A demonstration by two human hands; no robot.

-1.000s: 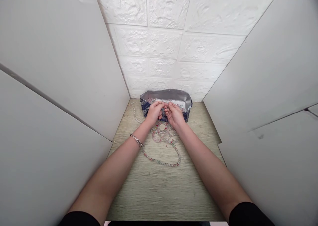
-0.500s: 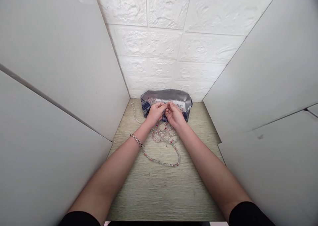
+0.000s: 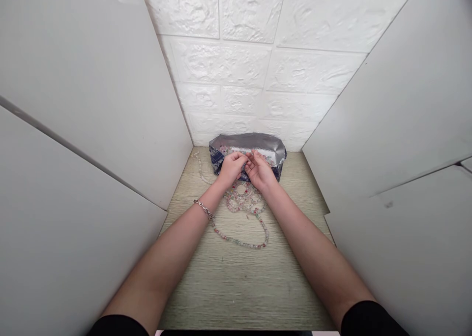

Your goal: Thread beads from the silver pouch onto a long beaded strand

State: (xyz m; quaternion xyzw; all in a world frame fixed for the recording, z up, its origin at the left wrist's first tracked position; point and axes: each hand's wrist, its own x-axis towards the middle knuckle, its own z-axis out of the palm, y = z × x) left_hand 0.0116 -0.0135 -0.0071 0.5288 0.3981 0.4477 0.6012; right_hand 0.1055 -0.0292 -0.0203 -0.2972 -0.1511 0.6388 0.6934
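My left hand (image 3: 231, 168) is closed in a pinch over the front rim of an opened foil-lined bag (image 3: 248, 139), dark blue outside and silver inside. Close against it, my right hand (image 3: 260, 169) has its thumb and forefinger pinched together, palm partly turned up. Whatever sits between the fingertips is too small to make out. Loose small coloured beads (image 3: 225, 150) lie inside the bag, partly hidden by both hands. Below the hands a long string of beads (image 3: 243, 198), pale with red and green ones, lies coiled on the wooden surface, one loop reaching toward me.
A paler stretch of the bead string (image 3: 200, 168) lies left of the bag. White brick-patterned wall (image 3: 221, 63) stands right behind the bag. Grey-white panels (image 3: 92, 80) close in on the left and right (image 3: 387, 129). The light wooden tabletop (image 3: 236, 282) extends toward me.
Both hands stay nearly in place over the bag. The right fingertips have shifted very slightly; the bead string lies as before.
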